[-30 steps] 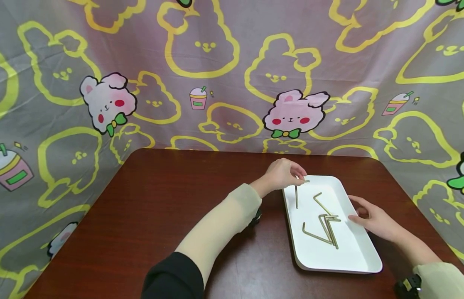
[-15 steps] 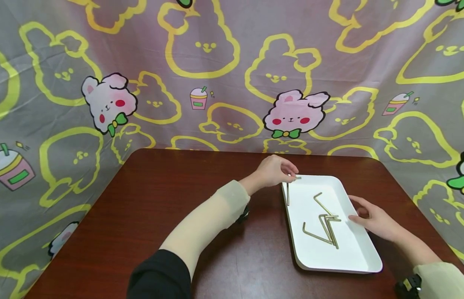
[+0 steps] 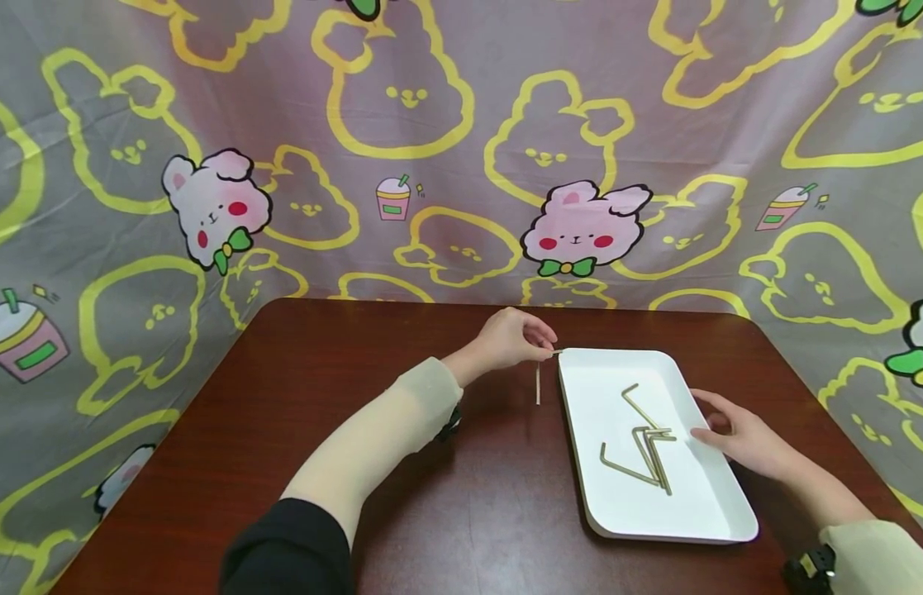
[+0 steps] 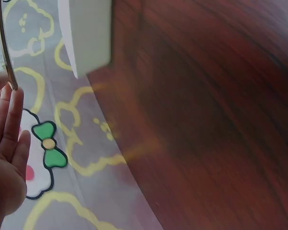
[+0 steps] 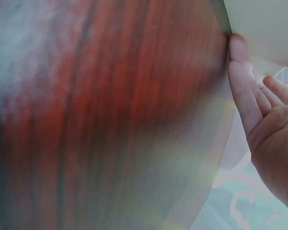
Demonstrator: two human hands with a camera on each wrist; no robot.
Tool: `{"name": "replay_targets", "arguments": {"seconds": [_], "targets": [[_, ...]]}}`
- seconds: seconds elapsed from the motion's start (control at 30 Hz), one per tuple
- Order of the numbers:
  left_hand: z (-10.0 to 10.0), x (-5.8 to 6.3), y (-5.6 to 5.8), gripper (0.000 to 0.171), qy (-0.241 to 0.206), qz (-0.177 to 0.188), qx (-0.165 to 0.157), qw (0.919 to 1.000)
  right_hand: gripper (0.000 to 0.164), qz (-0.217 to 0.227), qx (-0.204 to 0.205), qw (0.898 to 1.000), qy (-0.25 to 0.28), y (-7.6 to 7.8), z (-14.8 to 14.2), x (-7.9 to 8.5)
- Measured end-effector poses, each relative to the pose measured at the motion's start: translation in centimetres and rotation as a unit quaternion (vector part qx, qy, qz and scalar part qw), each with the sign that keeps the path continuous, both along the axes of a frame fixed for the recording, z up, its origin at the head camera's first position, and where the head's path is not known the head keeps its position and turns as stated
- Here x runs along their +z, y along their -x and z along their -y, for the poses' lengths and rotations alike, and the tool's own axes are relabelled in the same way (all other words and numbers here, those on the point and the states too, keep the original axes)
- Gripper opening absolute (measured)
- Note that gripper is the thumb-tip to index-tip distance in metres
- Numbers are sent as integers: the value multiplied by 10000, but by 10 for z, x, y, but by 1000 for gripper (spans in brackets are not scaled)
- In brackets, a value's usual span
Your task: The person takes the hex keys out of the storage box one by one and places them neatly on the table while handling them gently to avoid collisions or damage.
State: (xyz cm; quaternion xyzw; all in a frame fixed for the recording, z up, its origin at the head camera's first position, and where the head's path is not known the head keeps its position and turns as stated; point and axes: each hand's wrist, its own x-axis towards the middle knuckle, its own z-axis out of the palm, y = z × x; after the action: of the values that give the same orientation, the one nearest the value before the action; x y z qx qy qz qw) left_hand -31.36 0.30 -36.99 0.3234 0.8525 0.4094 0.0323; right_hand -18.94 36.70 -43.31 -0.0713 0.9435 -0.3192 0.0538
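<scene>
My left hand (image 3: 509,339) pinches an L-shaped hex key (image 3: 538,385) at its bend, just off the tray's far left corner. Its long arm hangs down over the table and the short one points right. In the left wrist view the key (image 4: 4,43) runs up from the fingertips. The white tray (image 3: 699,512) lies on the table at the right, with several brass-coloured hex keys (image 3: 630,475) inside, some crossing each other. At the tray's right side, my right hand (image 3: 751,442) holds the rim, thumb over the edge and fingers outside.
A dark reddish-brown wooden table (image 3: 342,388) stretches left of the tray. Behind it hangs a grey-pink curtain (image 3: 446,182) printed with yellow outlines and cartoon rabbits.
My left hand has carried the hex key left, from above the tray to beyond its left edge. The right hand and the tray stay put.
</scene>
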Motion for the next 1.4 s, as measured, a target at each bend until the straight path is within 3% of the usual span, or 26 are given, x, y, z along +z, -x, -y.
{"name": "replay_targets", "arguments": {"seconds": [0.2,0.53,1.0,1.2,1.4], "targets": [[27,-8,3,13,166,77,251,9995,68,-5,8,10000,23,1,0,1],[69,-23,-2,18,155,141,298,9993,67,9,-5,10000,0,0,-1,0],[139,-46,4,13,799,194,1114,9904,67,1,-16,10000,-64,1,0,2],[156,-49,4,10,1094,201,1219,9863,67,-43,-32,9999,-128,0,1,1],[165,-51,3,10,1085,339,1353,9843,66,-93,-16,9999,-105,0,0,0]]}}
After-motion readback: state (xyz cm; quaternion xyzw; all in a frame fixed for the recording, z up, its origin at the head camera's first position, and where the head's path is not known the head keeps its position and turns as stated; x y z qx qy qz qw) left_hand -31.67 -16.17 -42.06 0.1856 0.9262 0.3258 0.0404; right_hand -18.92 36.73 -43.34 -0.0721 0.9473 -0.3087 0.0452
